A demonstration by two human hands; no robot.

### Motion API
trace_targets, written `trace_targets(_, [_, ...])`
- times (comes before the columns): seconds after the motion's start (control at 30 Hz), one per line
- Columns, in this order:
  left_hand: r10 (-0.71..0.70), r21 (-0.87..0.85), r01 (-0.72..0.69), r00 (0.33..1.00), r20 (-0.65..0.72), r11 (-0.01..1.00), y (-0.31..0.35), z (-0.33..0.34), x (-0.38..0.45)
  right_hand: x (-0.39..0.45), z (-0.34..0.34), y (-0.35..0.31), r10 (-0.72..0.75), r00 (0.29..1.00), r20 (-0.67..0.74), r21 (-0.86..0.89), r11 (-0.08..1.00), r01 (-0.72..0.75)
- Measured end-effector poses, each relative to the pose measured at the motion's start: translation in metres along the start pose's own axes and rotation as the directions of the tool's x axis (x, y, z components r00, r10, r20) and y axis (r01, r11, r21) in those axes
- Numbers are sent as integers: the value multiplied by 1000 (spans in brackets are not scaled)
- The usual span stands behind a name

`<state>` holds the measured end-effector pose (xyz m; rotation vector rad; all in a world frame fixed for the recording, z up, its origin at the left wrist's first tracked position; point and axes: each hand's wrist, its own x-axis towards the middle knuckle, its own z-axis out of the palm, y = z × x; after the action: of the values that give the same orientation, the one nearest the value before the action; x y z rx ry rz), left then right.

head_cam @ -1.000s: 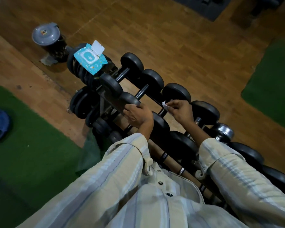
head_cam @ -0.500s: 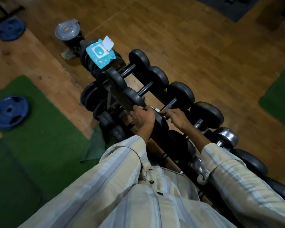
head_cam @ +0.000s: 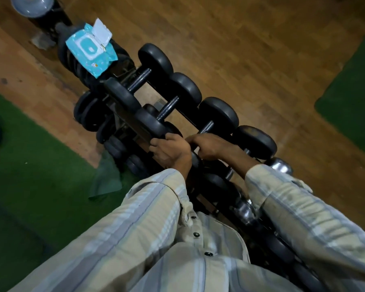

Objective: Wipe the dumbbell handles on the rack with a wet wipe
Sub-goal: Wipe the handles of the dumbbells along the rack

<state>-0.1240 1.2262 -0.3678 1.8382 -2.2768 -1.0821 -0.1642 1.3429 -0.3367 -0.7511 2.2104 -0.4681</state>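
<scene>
A row of black dumbbells lies across a rack [head_cam: 135, 123] that runs from upper left to lower right. My left hand [head_cam: 169, 149] grips the near head of a dumbbell [head_cam: 154, 125]. Beside it, my right hand [head_cam: 209, 146] curls round the near end of the third dumbbell's handle [head_cam: 207, 127]. The wet wipe is hidden inside those fingers. Farther up the row, the handles of the first dumbbell [head_cam: 140, 79] and second dumbbell [head_cam: 169, 108] are bare. A blue wipe pack [head_cam: 91, 49] with its flap open lies on the plates at the rack's far end.
A chrome dumbbell [head_cam: 280, 165] sits just right of my right forearm. Green mats lie at the left [head_cam: 30, 165] and right [head_cam: 350, 106] on the wooden floor. A green cloth [head_cam: 108, 180] lies by the rack's foot. A grey-lidded bin [head_cam: 30, 5] stands at the top left.
My right hand slid toward me along the third handle and closed over it, so the white wipe no longer shows. The left hand kept its grip. The view moved closer.
</scene>
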Motion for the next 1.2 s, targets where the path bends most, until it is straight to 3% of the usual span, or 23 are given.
trace_targets(0.1, [0, -16, 0, 1000, -20, 1000, 1, 1, 0, 15, -9, -5, 42, 998, 47, -86, 996, -38])
trace_targets(0.2, [-3, -21, 2, 1000, -21, 1000, 0, 1, 1, 6, -5, -1, 36, 999, 36, -5, 999, -36])
trace_targets(0.37, [23, -33, -25, 997, -78, 999, 1, 4, 1, -29, 19, 4, -8, 995, -98, 242, 970, 31])
trace_targets(0.6, [12, -38, -15, 997, -76, 999, 2, 3, -1, -45, 43, -7, 161, 922, -353, 212, 973, -89])
trace_targets(0.7, [20, -20, -22, 995, -94, 1000, 2, 4, -2, -42, 41, -16, 205, 899, -386, 347, 936, -65])
trace_targets(0.83, [29, -8, -29, 995, -96, 1000, 3, 6, -1, -38, 46, -25, 496, 827, -264, 669, 712, -214])
trace_targets(0.93, [21, -10, -22, 997, -72, 1000, 3, 4, -1, -30, 43, -29, 614, 774, -153, 829, 506, -238])
trace_targets(1.03, [31, -8, -31, 997, -72, 999, 4, 4, -2, -16, 40, -25, 735, 678, 21, 967, 156, -199])
trace_targets(1.2, [19, -2, -19, 996, -82, 1000, 5, 6, -2, -2, 42, -15, 593, 777, 209, 944, -331, -1])
